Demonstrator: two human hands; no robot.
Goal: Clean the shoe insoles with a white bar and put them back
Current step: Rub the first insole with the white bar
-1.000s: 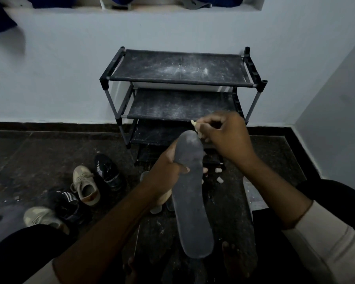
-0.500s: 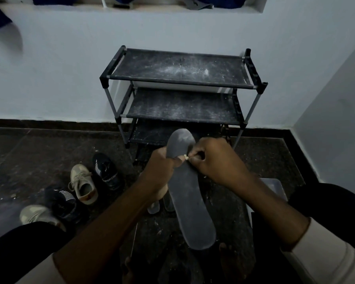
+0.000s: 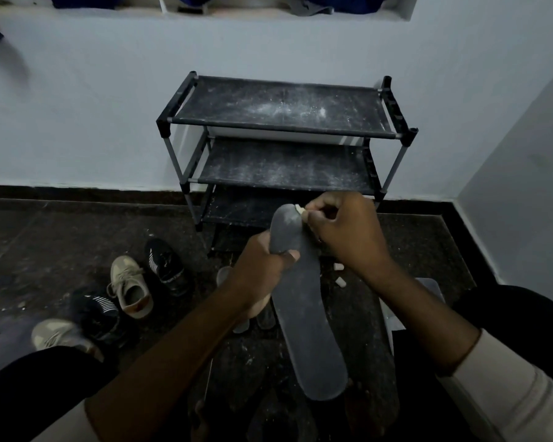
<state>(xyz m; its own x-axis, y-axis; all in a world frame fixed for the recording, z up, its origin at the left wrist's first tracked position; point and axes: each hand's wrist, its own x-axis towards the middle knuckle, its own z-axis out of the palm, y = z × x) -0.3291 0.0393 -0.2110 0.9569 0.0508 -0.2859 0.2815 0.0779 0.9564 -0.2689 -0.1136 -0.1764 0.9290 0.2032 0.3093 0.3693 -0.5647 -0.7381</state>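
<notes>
In front of a dusty black shoe rack (image 3: 281, 106), the fingertips (image 3: 316, 207) of the right hand (image 3: 348, 237) pinch a small white bar (image 3: 300, 209) and press it against the toe end of a dark grey insole (image 3: 307, 307), at its right edge. On my feed the rest of that hand's fingers are curled in tight.

The left hand (image 3: 262, 269) grips the insole just below the toe. Its thumb (image 3: 292, 255) lies across the top face, and the other fingers wrap behind, where I cannot see them. The insole hangs in the air between the two hands, toe toward the rack, heel toward the person. Pale smears mark its upper part.

Two small white pieces (image 3: 338, 267) lie on the dark speckled floor (image 3: 61, 244) just right of the insole, near the right wrist. To the left I count four shoes: a beige sneaker (image 3: 130, 287) and a black sneaker (image 3: 166, 266) side by side, then a striped black shoe (image 3: 96, 314) and a pale shoe (image 3: 58, 336) nearer the person's knee. A cream sleeve (image 3: 508, 393) covers the right forearm. The rack's shelves carry white powder, and it stands against a pale wall (image 3: 77, 122).
</notes>
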